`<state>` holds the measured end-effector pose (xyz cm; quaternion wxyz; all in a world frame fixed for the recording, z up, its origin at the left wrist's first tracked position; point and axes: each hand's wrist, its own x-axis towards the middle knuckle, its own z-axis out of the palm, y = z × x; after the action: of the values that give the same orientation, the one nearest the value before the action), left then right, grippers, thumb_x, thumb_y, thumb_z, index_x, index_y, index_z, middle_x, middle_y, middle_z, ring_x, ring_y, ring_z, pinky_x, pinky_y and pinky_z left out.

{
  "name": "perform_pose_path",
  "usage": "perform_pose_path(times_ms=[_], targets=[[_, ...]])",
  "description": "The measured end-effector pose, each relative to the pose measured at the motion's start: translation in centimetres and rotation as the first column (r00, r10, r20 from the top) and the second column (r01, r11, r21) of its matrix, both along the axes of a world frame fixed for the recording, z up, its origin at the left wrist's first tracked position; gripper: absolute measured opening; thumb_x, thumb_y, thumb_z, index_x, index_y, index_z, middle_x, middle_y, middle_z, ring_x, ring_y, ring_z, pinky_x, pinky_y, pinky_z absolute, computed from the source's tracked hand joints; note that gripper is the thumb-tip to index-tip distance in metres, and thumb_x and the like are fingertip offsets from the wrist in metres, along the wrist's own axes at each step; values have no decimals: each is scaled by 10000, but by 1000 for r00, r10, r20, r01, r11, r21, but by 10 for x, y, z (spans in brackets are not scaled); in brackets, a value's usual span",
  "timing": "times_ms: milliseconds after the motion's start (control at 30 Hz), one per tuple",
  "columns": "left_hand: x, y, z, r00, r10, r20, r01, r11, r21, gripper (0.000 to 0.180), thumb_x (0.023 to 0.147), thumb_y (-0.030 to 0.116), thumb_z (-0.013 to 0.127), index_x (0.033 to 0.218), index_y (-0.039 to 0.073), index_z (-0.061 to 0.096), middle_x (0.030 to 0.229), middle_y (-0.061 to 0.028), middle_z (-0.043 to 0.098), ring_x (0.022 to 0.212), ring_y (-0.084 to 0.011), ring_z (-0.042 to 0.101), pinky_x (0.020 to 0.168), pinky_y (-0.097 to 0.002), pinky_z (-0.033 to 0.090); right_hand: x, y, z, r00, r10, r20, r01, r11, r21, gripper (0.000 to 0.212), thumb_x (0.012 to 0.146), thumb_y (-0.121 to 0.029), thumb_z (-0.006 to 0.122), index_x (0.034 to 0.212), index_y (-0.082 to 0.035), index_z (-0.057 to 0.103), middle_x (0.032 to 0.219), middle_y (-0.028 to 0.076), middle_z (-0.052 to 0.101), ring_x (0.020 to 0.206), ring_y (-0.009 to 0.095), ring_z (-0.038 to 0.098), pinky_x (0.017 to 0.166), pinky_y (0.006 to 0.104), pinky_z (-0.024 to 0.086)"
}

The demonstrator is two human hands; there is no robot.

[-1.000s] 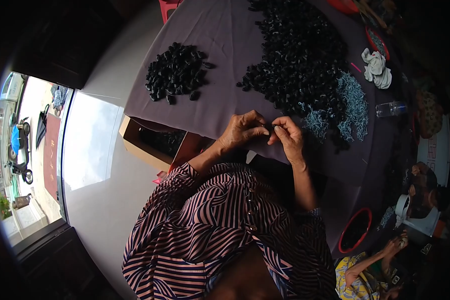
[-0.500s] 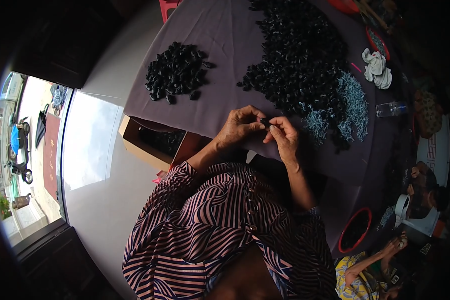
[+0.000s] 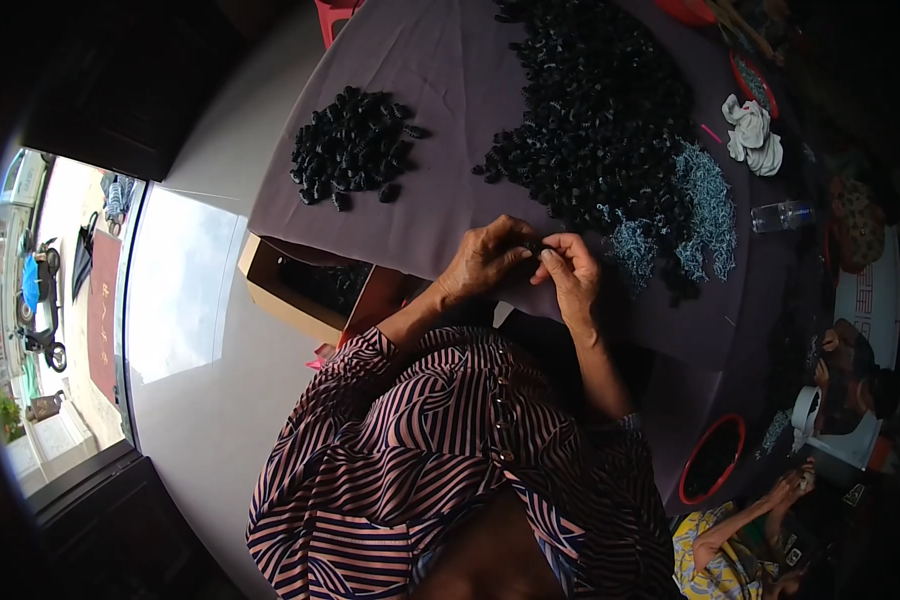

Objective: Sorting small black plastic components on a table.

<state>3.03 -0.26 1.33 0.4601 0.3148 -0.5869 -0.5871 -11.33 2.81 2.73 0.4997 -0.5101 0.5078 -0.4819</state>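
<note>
Both hands meet in front of me at the table's near edge, fingertips almost touching. Pinched in my left hand (image 3: 484, 258) is a small black plastic piece (image 3: 533, 245), mostly hidden by the fingers. My right hand (image 3: 571, 272) has thumb and forefinger closed at the same piece; whether it also holds a screw is too small to tell. Beyond the hands spreads a big heap of like black pieces (image 3: 600, 110). Small silvery-blue screws (image 3: 707, 215) lie in piles on its right side. A smaller heap of black pieces (image 3: 350, 145) sits to the left.
An open cardboard box (image 3: 300, 305) with black pieces stands below the table's left edge. On the purple-grey tablecloth (image 3: 430, 90) lie a white cloth (image 3: 753, 138) and a clear bottle (image 3: 782, 216). A red-rimmed basin (image 3: 712, 460) is at the lower right, near another person's arms (image 3: 760, 510).
My left fingers have curled further over the black piece, which now shows less. Both hands stay in nearly the same place.
</note>
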Motion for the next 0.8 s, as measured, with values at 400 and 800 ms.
perform_pose_path(times_ms=[400, 800], targets=[[2, -6, -8, 983, -88, -163, 114, 980, 161, 123, 745, 55, 499, 851, -4, 512, 740, -21, 533, 700, -75, 480, 634, -193, 392, -1, -9, 11, 993, 88, 81, -85, 995, -47, 116, 754, -67, 476, 850, -2, 477, 663, 11, 488, 500, 50, 463, 481, 161, 403], [0, -6, -10, 971, -119, -206, 158, 969, 188, 93, 745, 66, 506, 810, 0, 512, 712, -11, 521, 663, -57, 468, 614, -182, 392, -4, -15, 17, 990, 142, 10, -142, 990, 20, 107, 742, -69, 495, 823, 2, 501, 607, 3, 480, 495, 41, 463, 464, 160, 414]])
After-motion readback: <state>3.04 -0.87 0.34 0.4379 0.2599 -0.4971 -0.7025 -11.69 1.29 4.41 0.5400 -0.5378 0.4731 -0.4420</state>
